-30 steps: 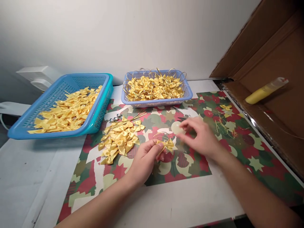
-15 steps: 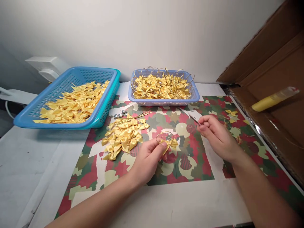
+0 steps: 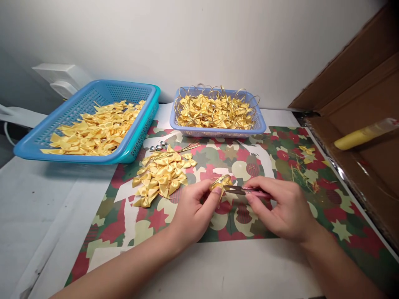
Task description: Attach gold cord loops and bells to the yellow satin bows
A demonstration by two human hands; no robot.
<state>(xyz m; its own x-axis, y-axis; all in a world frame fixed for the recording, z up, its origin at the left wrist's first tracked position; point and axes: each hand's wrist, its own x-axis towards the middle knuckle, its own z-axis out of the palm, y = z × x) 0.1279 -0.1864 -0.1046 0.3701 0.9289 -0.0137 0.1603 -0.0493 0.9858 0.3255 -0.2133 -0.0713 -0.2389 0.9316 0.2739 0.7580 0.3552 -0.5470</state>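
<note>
My left hand (image 3: 196, 207) pinches a yellow ribbon bow (image 3: 222, 190) with a loop of gold cord, its fingertips hiding part of it. From the right, my right hand (image 3: 280, 205) grips small pink-handled scissors (image 3: 238, 190). Their dark blades are spread slightly and reach the bow's right side. Whether they touch cord or ribbon I cannot tell. Left of my left hand is a pile of yellow bows (image 3: 165, 176). Gold cord lengths (image 3: 177, 152) and several shiny silver beads (image 3: 158, 147) are at the pile's far edge.
A blue basket (image 3: 28, 145) of bows stands at the left. Another basket (image 3: 218, 133) at the back holds bows with gold loops. Cord scraps (image 3: 304, 174) are scattered on the patterned paper at the right. A cardboard box (image 3: 352, 95) with a yellow tube (image 3: 358, 137) borders that side.
My right hand has moved left and nearer, bringing the scissors from above the paper to the bow. The bow in my left hand has turned, and its loop now appears flatter.
</note>
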